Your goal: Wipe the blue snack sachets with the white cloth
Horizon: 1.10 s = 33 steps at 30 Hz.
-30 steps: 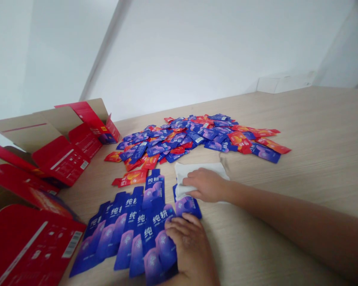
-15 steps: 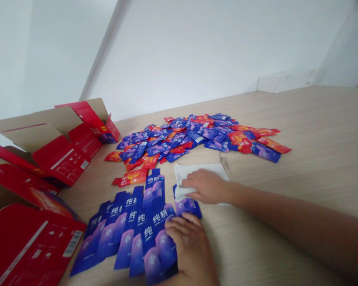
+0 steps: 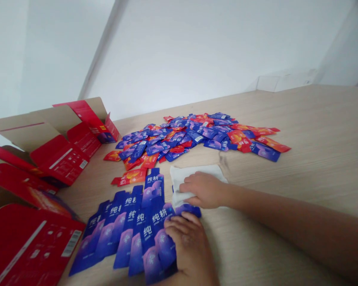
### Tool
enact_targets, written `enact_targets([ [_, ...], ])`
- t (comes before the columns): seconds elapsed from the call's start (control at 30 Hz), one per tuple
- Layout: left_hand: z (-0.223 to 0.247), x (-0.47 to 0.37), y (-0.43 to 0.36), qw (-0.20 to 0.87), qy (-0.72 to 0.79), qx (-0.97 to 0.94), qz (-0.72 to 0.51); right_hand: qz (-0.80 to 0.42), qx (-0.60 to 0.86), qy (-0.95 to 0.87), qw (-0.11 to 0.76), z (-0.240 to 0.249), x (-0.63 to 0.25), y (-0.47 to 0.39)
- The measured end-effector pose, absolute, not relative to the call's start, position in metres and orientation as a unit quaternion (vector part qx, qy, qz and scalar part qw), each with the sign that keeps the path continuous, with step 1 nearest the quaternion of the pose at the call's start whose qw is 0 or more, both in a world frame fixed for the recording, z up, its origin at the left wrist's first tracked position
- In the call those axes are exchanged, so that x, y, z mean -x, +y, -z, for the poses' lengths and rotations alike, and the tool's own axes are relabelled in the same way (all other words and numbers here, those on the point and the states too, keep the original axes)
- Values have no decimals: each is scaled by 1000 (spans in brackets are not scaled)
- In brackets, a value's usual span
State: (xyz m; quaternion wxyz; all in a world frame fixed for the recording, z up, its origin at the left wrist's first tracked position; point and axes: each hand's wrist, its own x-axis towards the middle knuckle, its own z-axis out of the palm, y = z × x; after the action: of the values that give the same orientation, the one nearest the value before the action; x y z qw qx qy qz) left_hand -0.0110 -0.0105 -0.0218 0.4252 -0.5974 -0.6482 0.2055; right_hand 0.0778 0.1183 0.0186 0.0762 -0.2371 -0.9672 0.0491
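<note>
My right hand (image 3: pixel 203 190) is closed on a folded white cloth (image 3: pixel 210 171), pressing it onto a blue-purple sachet (image 3: pixel 188 208) that is mostly covered. At the lower middle, my left hand (image 3: pixel 188 243) has its fingers bent and held close together against that sachet and the right edge of an overlapping row of blue-purple sachets (image 3: pixel 131 234). Its thumb side is partly cut off by the bottom of the view. The sachets in the row lie face up, fanned to the left, with white lettering. One red-orange sachet (image 3: pixel 131 176) lies just beyond the row.
A wide heap of mixed blue and red sachets (image 3: pixel 179 137) spreads across the back of the wooden table (image 3: pixel 286 190). Open red cartons (image 3: pixel 32 242) line the left side, flaps up. A white box (image 3: pixel 286 82) stands by the wall at the back right.
My right hand and the cloth have shifted slightly toward me and to the left, covering more of the sachet. My left hand has stayed nearly in place.
</note>
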Motion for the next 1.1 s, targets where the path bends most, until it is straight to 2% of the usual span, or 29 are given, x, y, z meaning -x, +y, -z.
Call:
enact_targets([
  [0.17,23,10,-11,428,-648,598,-200,-35,306,-949,76,-20,-85,130],
  [0.43,23,12,-9,406,-654,613,-179,-35,160,-983,85,-19,-77,112],
  [0.7,22,8,-11,407,-660,601,-192,-31,287,-954,82,-19,-86,132],
  [0.93,20,7,-11,414,-656,598,-200,-41,179,-980,78,-20,-78,113],
  [1.1,20,7,-11,416,-659,591,-208,-37,245,-965,82,-18,-79,122],
])
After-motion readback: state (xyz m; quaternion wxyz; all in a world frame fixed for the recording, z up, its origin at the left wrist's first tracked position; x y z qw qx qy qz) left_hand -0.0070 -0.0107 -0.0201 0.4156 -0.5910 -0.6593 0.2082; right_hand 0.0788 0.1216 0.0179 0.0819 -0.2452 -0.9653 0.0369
